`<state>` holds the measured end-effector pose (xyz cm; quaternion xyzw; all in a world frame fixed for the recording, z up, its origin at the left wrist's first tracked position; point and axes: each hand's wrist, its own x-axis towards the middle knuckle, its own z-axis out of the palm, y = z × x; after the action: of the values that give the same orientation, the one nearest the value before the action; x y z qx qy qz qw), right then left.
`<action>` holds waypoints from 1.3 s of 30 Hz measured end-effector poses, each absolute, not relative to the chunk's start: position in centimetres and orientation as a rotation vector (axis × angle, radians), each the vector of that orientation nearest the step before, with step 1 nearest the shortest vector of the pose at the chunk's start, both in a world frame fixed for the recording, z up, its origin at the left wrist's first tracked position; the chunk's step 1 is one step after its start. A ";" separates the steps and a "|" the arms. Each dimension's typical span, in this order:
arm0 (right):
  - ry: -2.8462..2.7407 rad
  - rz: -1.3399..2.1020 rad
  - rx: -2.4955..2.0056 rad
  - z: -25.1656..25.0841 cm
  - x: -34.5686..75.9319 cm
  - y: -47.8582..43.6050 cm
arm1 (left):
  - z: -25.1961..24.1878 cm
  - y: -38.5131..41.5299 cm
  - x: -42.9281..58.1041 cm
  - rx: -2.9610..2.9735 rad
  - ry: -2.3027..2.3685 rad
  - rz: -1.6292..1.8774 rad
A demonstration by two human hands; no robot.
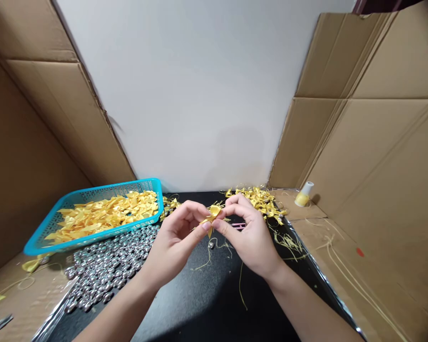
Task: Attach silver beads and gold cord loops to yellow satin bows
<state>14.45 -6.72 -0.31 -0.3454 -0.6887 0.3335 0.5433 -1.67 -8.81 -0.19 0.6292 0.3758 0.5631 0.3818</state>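
Both hands meet over the middle of the black work surface (pixel 185 304). My left hand (pixel 180 237) pinches one side of a yellow satin ribbon flower (pixel 215 210) between thumb and fingers. From the other side, my right hand (pixel 244 230) grips the same flower, thumb tip almost touching the left thumb. One petal stands up in a cup shape and a pointed tip hangs below the thumbs. Beneath the hands lies a small silver bell (pixel 211 245) with thin yellow thread around it. A pink tool (pixel 238 226) shows partly behind my right hand.
At left, a turquoise basket (pixel 160 199) holds many yellow ribbon pieces (pixel 107 213). Silver bells (pixel 110 266) spread in front of it. Finished-looking yellow flowers (pixel 260 199) pile at back right, near thread scraps (pixel 288 244) and a thread spool (pixel 304 194). Cardboard walls (pixel 378 156) flank the surface.
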 end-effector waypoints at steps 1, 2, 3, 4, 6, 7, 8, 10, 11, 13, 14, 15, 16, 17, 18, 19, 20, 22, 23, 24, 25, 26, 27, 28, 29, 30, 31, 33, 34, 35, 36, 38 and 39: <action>-1.641 0.816 -0.813 -0.3 14.4 -6.7 | -0.2 -8.7 -1.7 1.620 0.953 1.420; -1.648 0.837 -0.810 -0.4 14.4 -6.6 | -0.2 -8.7 -1.8 1.634 0.948 1.404; -1.658 0.852 -0.809 -0.4 14.4 -6.5 | -0.2 -8.6 -1.9 1.650 0.945 1.389; -1.668 0.864 -0.810 -0.4 14.4 -6.4 | -0.3 -8.5 -1.9 1.672 0.949 1.377; -1.686 0.892 -0.810 -0.5 14.3 -6.3 | -0.3 -8.4 -2.0 1.728 0.985 1.380; -1.692 0.917 -0.804 -0.5 14.3 -6.3 | -0.3 -8.3 -2.1 1.751 1.015 1.390; -1.696 0.953 -0.789 -0.4 14.3 -6.4 | -0.3 -8.3 -2.1 1.762 1.048 1.404; -1.705 1.061 -0.724 -0.2 14.5 -6.4 | -0.3 -8.1 -2.3 1.745 1.111 1.433; -1.709 1.123 -0.676 0.1 14.7 -6.4 | -0.3 -8.0 -2.4 1.722 1.134 1.439; -1.696 1.214 -0.573 0.8 15.8 -6.3 | -0.3 -7.8 -2.6 1.669 1.168 1.439; -1.668 1.211 -0.538 1.2 16.6 -6.2 | -0.4 -7.6 -2.7 1.641 1.179 1.437; -1.624 1.170 -0.524 1.6 17.6 -5.9 | -0.4 -7.5 -2.8 1.614 1.182 1.432; -1.563 1.100 -0.541 2.0 18.8 -5.6 | -0.5 -7.3 -2.9 1.590 1.177 1.426; -1.528 0.992 -0.583 2.4 20.1 -5.2 | -0.7 -7.2 -2.9 1.568 1.167 1.418; -1.529 0.837 -0.634 2.6 21.5 -4.7 | -0.8 -7.1 -3.0 1.549 1.153 1.410; -1.579 0.658 -0.744 2.8 22.8 -4.2 | -0.9 -6.9 -3.1 1.533 1.139 1.397; -1.652 0.461 -0.906 2.8 24.2 -3.7 | -1.1 -6.8 -3.1 1.519 1.128 1.382; -1.802 0.245 -1.239 2.7 26.6 -3.0 | -1.3 -6.6 -3.2 1.484 1.128 1.353; -1.890 0.293 -1.390 2.6 27.6 -2.8 | -1.3 -6.5 -3.2 1.467 1.133 1.342; -1.962 0.382 -1.527 2.4 28.4 -2.6 | -1.4 -6.4 -3.2 1.444 1.141 1.340; -1.997 0.468 -1.640 2.2 29.0 -2.4 | -1.4 -6.3 -3.1 1.425 1.148 1.352; -2.005 0.527 -1.724 2.0 29.6 -2.2 | -1.5 -6.1 -3.1 1.413 1.153 1.342; -1.992 0.545 -1.774 1.7 30.0 -2.0 | -1.5 -6.0 -3.1 1.411 1.165 1.331; -1.973 0.547 -1.810 1.4 30.3 -1.7 | -1.6 -5.9 -3.0 1.415 1.179 1.315; -1.958 0.560 -1.843 1.0 30.6 -1.3 | -1.7 -5.9 -3.0 1.424 1.190 1.295; -1.948 0.578 -1.870 0.5 30.8 -0.9 | -1.8 -5.8 -2.9 1.435 1.202 1.276; -1.938 0.598 -1.894 0.1 31.1 -0.4 | -1.9 -5.8 -2.9 1.445 1.212 1.258; -1.918 0.614 -1.929 -0.7 31.7 0.2 | -2.2 -5.7 -2.9 1.462 1.226 1.232; -1.909 0.613 -1.941 -0.9 31.9 0.4 | -2.3 -5.7 -2.8 1.474 1.227 1.222; -1.901 0.605 -1.945 -0.9 32.0 0.5 | -2.4 -5.7 -2.8 1.491 1.222 1.215; -1.895 0.591 -1.939 -0.7 31.9 0.3 | -2.5 -5.7 -2.7 1.516 1.213 1.203; -1.896 0.558 -1.885 0.1 30.9 -0.4 | -2.4 -6.0 -2.3 1.581 1.194 1.171; -1.909 0.552 -1.824 0.6 30.0 -0.9 | -2.3 -6.2 -2.1 1.615 1.184 1.152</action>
<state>29.99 -0.94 0.62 -0.6597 -0.6904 0.1995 0.2201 -2.08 -6.22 -2.32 0.6394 0.4689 0.4563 0.4039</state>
